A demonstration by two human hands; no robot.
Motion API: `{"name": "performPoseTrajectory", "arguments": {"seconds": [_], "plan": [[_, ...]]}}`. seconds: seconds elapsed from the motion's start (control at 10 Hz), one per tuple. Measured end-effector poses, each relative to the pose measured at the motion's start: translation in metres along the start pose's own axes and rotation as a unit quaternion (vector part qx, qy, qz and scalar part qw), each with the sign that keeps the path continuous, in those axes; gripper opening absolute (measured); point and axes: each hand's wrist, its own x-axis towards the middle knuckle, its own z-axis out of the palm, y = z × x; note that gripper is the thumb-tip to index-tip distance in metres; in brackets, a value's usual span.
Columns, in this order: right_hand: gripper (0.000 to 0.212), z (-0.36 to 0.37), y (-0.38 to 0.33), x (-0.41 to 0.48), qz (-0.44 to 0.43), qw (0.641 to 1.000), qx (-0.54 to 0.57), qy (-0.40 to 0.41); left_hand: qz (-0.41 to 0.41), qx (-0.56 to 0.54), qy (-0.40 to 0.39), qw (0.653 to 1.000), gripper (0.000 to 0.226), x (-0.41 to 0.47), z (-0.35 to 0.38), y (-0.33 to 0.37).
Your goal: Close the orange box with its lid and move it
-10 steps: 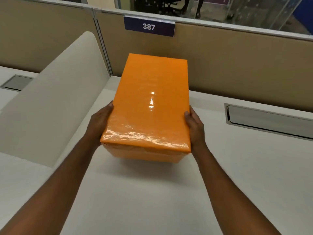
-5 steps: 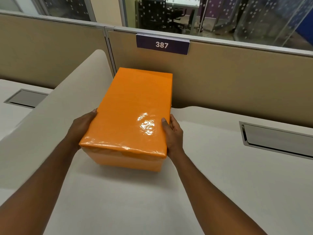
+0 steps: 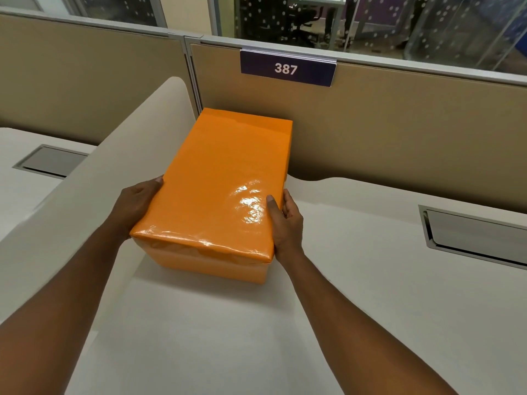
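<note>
Already the closing part looks done to me: the lid [image 3: 219, 181] sits square over the orange box [image 3: 211, 266], its skirt lapping down over the paler base all along the near edge, with no gap that I can see. What I judge is left is the moving, or the tail end of it, since I cannot tell whether the box is resting on the desk [image 3: 356, 280] or held just off it; the shadow under the near edge is close and soft. It lies in the corner of the desk, its far end close to the tan partition [image 3: 399, 132] below the dark plate reading 387 [image 3: 286, 68], its left side near the curved cream divider [image 3: 94, 181]. My left hand [image 3: 137, 203] presses flat against the left wall of the lid with the thumb tip hooked on top, and my right hand [image 3: 288, 223] clamps the right wall, thumb laid along the top edge; both are closed on the box, fingers mostly hidden behind it. The lid is wrapped in glossy orange film, wrinkled at the near corners and throwing a bright glare near my right thumb, so I expect it to be a little slick. The shape is a plain long rectangular carton, edges crisp. The desk is matt off-white and smooth, with a brushed metal cable hatch [image 3: 479, 238] to the right and another cable hatch [image 3: 51, 161] beyond the divider.
</note>
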Motion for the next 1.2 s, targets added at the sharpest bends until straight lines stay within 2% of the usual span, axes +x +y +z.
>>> {"name": "performPoseTrajectory", "arguments": {"seconds": [0.1, 0.2, 0.3, 0.4, 0.5, 0.6, 0.8, 1.0, 1.2], "plan": [[0.07, 0.006, -0.003, 0.001, -0.003, 1.0, -0.026, 0.014, 0.033, 0.062, 0.013, 0.997, 0.047, 0.008, -0.004, 0.0], [0.065, 0.008, -0.005, 0.004, -0.001, 0.999, -0.046, 0.024, 0.063, 0.109, 0.028, 0.992, 0.046, 0.013, -0.005, -0.001], [0.065, 0.009, -0.006, 0.009, -0.01, 0.998, -0.066, 0.02, 0.131, 0.201, 0.067, 0.968, 0.045, 0.017, -0.005, -0.006], [0.065, 0.011, -0.007, 0.01, -0.007, 0.997, -0.072, 0.015, 0.18, 0.276, 0.112, 0.938, 0.045, 0.018, -0.004, -0.01], [0.064, 0.014, -0.01, 0.007, -0.004, 0.996, -0.085, 0.011, 0.234, 0.374, 0.178, 0.88, 0.039, 0.019, -0.004, -0.01], [0.066, 0.014, -0.013, 0.007, -0.007, 0.995, -0.101, 0.005, 0.246, 0.395, 0.177, 0.867, 0.036, 0.019, -0.004, -0.008], [0.07, 0.004, -0.019, 0.004, 0.008, 0.991, -0.13, -0.032, 0.251, 0.366, 0.185, 0.877, 0.032, 0.003, 0.014, -0.001], [0.064, -0.031, -0.021, -0.017, 0.023, 0.985, -0.172, 0.001, 0.305, 0.325, 0.112, 0.888, 0.038, -0.056, 0.074, 0.016], [0.062, -0.091, -0.014, -0.05, -0.001, 0.945, -0.324, 0.045, 0.322, 0.298, -0.03, 0.898, 0.046, -0.164, 0.159, 0.038]]}}
